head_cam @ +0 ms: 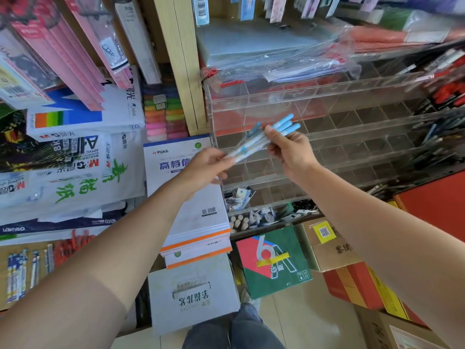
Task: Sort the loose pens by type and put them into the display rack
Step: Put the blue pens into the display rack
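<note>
A small bundle of light blue and white pens (254, 143) is held slanted in front of the clear acrylic display rack (352, 137). My left hand (205, 167) pinches the bundle's lower white ends. My right hand (289, 147) grips the bundle near its blue capped ends, which stick out past my fingers toward the rack. The rack's tiered compartments right behind the pens look vacant. Dark pens (437, 132) lie in compartments at the rack's right side.
Stacks of paper packs (198, 217) stand left of the rack, beside a wooden shelf post (183, 64). Plastic-wrapped folders (289, 54) lie on top of the rack. Cardboard boxes (274, 260) sit on the floor below. Hanging rulers and packets (75, 51) fill the left wall.
</note>
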Demonstrator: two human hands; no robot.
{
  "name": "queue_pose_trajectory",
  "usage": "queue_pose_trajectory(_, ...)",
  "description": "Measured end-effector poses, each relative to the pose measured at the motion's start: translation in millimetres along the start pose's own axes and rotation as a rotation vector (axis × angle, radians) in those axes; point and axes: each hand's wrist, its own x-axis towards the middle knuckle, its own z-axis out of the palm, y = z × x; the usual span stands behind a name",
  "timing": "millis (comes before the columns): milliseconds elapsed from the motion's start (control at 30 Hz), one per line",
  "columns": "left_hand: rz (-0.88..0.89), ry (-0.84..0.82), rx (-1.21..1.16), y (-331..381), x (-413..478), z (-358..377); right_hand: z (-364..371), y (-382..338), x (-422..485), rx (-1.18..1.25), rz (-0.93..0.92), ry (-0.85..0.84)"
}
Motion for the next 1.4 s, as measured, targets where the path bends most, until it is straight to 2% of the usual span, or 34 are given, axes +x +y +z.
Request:
queue_pose_trajectory(67,0.057,0.254,0.026,-2.3,9.0,-6.2,-1.6,-11.1,6.6,0.051,-0.079,0.135)
queue_pose_trajectory(133,0.076,0.349,0.072,-0.7,15.8,-10.2,1.7,-16.3,11.3,0.046,-0.124,0.209)
queue_pose_trajectory(300,0.086,0.261,0.152,8.5,19.6,-2.8,19.1,-1.3,20.6,-0.074,-0.152,0.242)
queue_pose_trajectory(467,0.100,0.216,0.200,1.8,24.4,-2.7,28.8,3.6,33.0,-0.358,-0.118,0.306)
queue_pose_trajectory(667,0.103,0.242,0.228,0.4,28.1,-1.4,30.4,-0.4,40.7,-0.592,-0.179,0.218)
queue_pose_trajectory(933,0.110,0.232,0.295,-3.6,29.0,-2.5,24.6,7.8,32.5,-0.582,-0.219,0.139)
queue_pose_trajectory(1033,0.149,0.288,0.311,-5.4,25.8,0.6,20.6,8.8,22.6,-0.615,-0.339,0.197)
queue_pose_trajectory(1100,0.189,0.384,0.305,-6.3,21.4,0.0,24.2,6.8,14.2,-0.590,-0.436,0.233)
queue_pose_trajectory(1267,0.230,0.557,0.189,-25.1,-7.8,-21.4,70.3,14.5,-21.4,-0.545,-0.529,0.043)
queue_pose_trajectory(1400,0.178,0.624,0.153,-61.9,-43.6,-66.0,138.8,44.3,-55.1,-0.552,-0.445,-0.208)
